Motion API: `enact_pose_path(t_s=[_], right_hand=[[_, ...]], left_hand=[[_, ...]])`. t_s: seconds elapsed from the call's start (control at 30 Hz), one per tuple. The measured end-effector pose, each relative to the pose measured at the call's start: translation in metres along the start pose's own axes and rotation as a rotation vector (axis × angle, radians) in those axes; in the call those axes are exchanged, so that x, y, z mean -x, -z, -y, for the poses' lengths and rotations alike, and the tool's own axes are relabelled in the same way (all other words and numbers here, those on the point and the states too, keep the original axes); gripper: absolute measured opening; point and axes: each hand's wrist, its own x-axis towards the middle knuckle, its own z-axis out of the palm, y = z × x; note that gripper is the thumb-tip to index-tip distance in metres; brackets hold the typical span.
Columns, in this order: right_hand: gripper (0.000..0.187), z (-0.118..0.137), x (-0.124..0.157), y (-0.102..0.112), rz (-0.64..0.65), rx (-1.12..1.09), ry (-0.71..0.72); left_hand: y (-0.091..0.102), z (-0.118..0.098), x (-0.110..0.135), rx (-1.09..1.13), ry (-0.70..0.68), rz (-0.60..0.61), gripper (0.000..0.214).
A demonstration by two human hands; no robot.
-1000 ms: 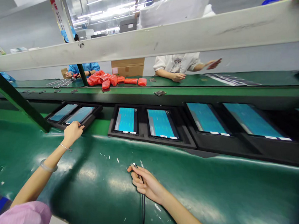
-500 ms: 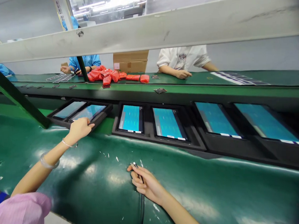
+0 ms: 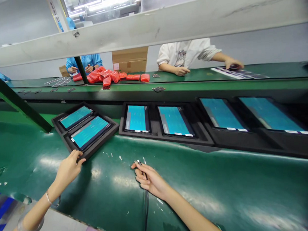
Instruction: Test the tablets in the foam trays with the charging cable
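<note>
My left hand (image 3: 69, 168) grips the near corner of a black foam tray (image 3: 100, 143) at the left, fingers over its rim. Two tablets with lit blue screens lie in that tray, the nearer tablet (image 3: 90, 132) and the farther tablet (image 3: 76, 117). The tray sits askew on the bench. My right hand (image 3: 150, 180) is closed round a black cable (image 3: 146, 206) over the green mat. The cable's metal plug (image 3: 138, 162) sticks out past my fingers, and its cord runs down toward the bench's near edge.
A second foam tray (image 3: 154, 134) with two lit tablets stands in the middle, and another tray (image 3: 259, 141) at the right. Behind a green ledge, red wrapped packs (image 3: 103, 75) lie near a cardboard box (image 3: 129, 60). Two people sit opposite. A green post (image 3: 20, 101) slants at the left.
My left hand has drawn the left tray's near corner toward me and turned the tray askew. My right hand keeps the cable, nearly still. The co-worker in white has reached toward a sheet.
</note>
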Motion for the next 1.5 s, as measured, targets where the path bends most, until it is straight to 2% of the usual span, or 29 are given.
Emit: enact_pose_path(t_s=[0.2, 0.37, 0.47, 0.53, 0.57, 0.6, 0.67, 0.77, 0.9, 1.0, 1.07, 1.17, 1.27, 1.33, 1.4, 1.5], right_hand=[[0.031, 0.001, 0.002, -0.001, -0.011, 0.001, 0.01], [0.03, 0.001, 0.001, 0.0, -0.027, -0.017, 0.01], [0.03, 0.001, 0.002, 0.001, -0.043, -0.029, 0.012], [0.029, 0.002, 0.003, 0.001, -0.057, -0.035, 0.012], [0.029, 0.002, 0.004, 0.001, -0.063, -0.036, 0.01], [0.029, 0.003, 0.003, 0.0, -0.069, -0.036, 0.006], [0.029, 0.004, 0.002, -0.001, -0.08, -0.033, -0.002], [0.028, 0.007, 0.001, -0.001, -0.091, -0.021, -0.014], [0.027, 0.013, 0.011, 0.004, -0.106, -0.001, -0.013], [0.025, 0.017, 0.023, 0.012, -0.127, 0.002, -0.002], [0.025, 0.019, 0.028, 0.017, -0.137, -0.019, 0.008], [0.026, 0.019, 0.03, 0.021, -0.145, -0.061, 0.035], [0.026, 0.017, 0.032, 0.023, -0.158, -0.083, 0.053], [0.026, 0.015, 0.035, 0.025, -0.172, -0.098, 0.066], [0.026, 0.014, 0.039, 0.026, -0.189, -0.116, 0.084], [0.024, 0.013, 0.041, 0.028, -0.203, -0.138, 0.102]], left_hand=[[-0.01, 0.031, 0.046, 0.196, 0.067, -0.05, 0.028], [-0.013, 0.049, 0.121, 0.318, 0.115, -0.053, 0.04], [-0.01, 0.069, 0.17, 0.393, 0.166, 0.039, 0.054], [-0.005, 0.089, 0.19, 0.403, 0.27, 0.075, 0.059], [-0.002, 0.1, 0.194, 0.395, 0.344, 0.049, 0.059], [0.002, 0.109, 0.192, 0.383, 0.429, -0.018, 0.057], [0.007, 0.124, 0.173, 0.42, 0.551, -0.182, 0.049], [0.005, 0.134, 0.113, 0.671, 0.563, -0.313, 0.054], [-0.007, 0.132, 0.026, 0.752, 0.509, -0.278, 0.062], [-0.015, 0.122, -0.009, 0.767, 0.401, -0.234, 0.065], [-0.018, 0.11, -0.016, 0.764, 0.287, -0.203, 0.067], [-0.02, 0.081, -0.013, 0.718, 0.11, -0.137, 0.07], [-0.021, 0.053, -0.003, 0.652, -0.015, -0.039, 0.053], [-0.022, 0.04, 0.006, 0.606, -0.049, 0.009, 0.046], [-0.021, 0.032, 0.015, 0.517, -0.07, -0.029, 0.053], [-0.015, 0.022, 0.025, 0.287, -0.154, -0.226, 0.044]])
